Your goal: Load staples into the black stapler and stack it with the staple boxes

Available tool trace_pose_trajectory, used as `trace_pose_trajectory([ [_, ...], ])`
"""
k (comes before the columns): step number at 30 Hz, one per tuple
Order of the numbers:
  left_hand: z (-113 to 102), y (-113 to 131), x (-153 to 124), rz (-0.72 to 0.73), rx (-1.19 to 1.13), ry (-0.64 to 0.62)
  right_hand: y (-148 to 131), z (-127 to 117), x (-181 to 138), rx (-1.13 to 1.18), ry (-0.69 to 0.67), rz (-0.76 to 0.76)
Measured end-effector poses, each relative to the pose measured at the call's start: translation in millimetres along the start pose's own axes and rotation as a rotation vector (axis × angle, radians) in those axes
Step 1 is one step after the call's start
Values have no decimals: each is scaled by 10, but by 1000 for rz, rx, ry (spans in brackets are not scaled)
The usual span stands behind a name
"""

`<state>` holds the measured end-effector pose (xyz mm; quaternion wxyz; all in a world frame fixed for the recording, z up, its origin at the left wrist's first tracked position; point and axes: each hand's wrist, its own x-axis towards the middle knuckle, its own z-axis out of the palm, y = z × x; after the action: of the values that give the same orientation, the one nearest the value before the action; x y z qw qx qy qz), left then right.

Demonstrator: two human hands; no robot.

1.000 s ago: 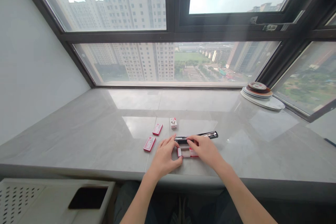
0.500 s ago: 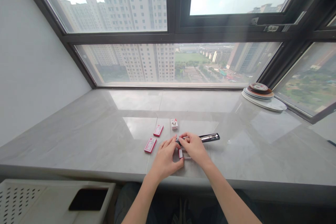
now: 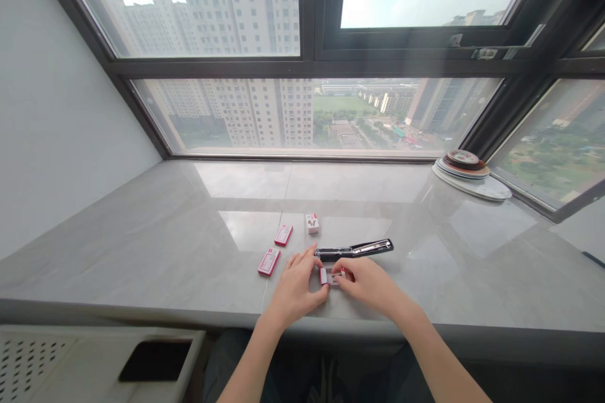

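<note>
A small red-and-white staple box (image 3: 324, 276) lies slid open on the counter, with its tray reaching to the right. My left hand (image 3: 293, 286) curves around the box's left end, thumb at the near side and fingers at the far side. Its fingertips are also close to the left end of a black stapler (image 3: 335, 254), which lies opened out flat just beyond. My right hand (image 3: 368, 282) is at the tray with thumb and fingers bent together in a pinch; whatever is between them is too small to make out.
Two flat red-and-white boxes (image 3: 269, 261) (image 3: 283, 235) lie left of my hands. A small white box (image 3: 312, 223) stands beyond the stapler. Stacked plates (image 3: 472, 176) sit by the window at right. A dark phone-like slab (image 3: 155, 360) rests on a white surface at lower left.
My right hand has moved from the stapler's left part toward me, down to the staple box's tray. The stapler now shows along its whole length. My left hand has stayed nearly still.
</note>
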<state>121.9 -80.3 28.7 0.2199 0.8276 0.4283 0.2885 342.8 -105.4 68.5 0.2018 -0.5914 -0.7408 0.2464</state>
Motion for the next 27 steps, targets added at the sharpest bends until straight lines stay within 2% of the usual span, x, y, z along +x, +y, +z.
trace_pose_trajectory([
  [4, -34, 25, -49, -76, 4, 139, 354, -59, -198, 5, 173, 200],
  [6, 2, 33, -57, -150, 65, 194, 522, -62, -269, -16, 181, 285],
  [10, 146, 93, -26, -176, 193, 178, 563, 63, -257, 72, 103, 261],
  [13, 204, 182, 10, -176, 197, 169, 456, 198, -181, 162, 99, 203],
  [15, 195, 240, 24, -190, 178, 166, 474, 235, -168, 216, 110, 220],
  [18, 174, 299, 31, -174, 143, 159, 706, 155, -225, 304, 157, 351],
  [21, 212, 320, 43, -135, 153, 155, 1003, -51, -285, 465, 202, 475],
  [23, 261, 318, 56, -129, 180, 153, 1109, -203, -261, 614, 198, 456],
  [27, 322, 298, 74, -127, 199, 139, 1005, -400, -7, 738, 132, 221],
])
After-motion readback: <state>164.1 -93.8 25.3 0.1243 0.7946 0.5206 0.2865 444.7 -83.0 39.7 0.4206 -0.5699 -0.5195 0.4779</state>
